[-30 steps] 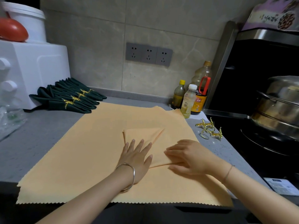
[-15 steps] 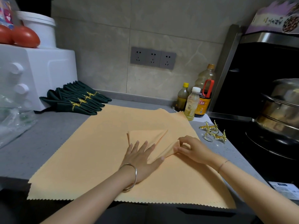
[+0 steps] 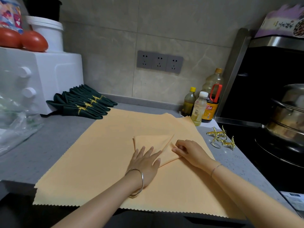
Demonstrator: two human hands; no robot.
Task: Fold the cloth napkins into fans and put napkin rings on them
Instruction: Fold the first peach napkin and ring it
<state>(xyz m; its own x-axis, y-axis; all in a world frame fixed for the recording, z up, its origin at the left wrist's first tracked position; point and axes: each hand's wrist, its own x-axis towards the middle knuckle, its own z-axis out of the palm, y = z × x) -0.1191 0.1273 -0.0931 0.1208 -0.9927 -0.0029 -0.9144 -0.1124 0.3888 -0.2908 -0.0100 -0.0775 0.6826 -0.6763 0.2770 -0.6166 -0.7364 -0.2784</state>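
Napkin [image 3: 154, 142], peach, lies part-folded in a wedge on spread peach cloths [image 3: 98, 153] that cover the grey tabletop [image 3: 57, 137]. Left hand [image 3: 144, 162] lies flat on the wedge's near left part, fingers straight and spread, grip apart, with a bangle at the wrist. Right hand [image 3: 190, 152] sits at the wedge's right edge, fingers curled, grip pinched on a fold of the napkin. Loose gold rings [image 3: 220, 139] lie on the tabletop right of the cloths, beside the stove [image 3: 246, 145]. Green fans [image 3: 79, 106], each banded by a gold ring, lie in a row at the far left against a white appliance [image 3: 46, 76]. Bottles [image 3: 198, 109] stand by the wall behind the cloths. A steel pot [image 3: 287, 116] sits on the stove.
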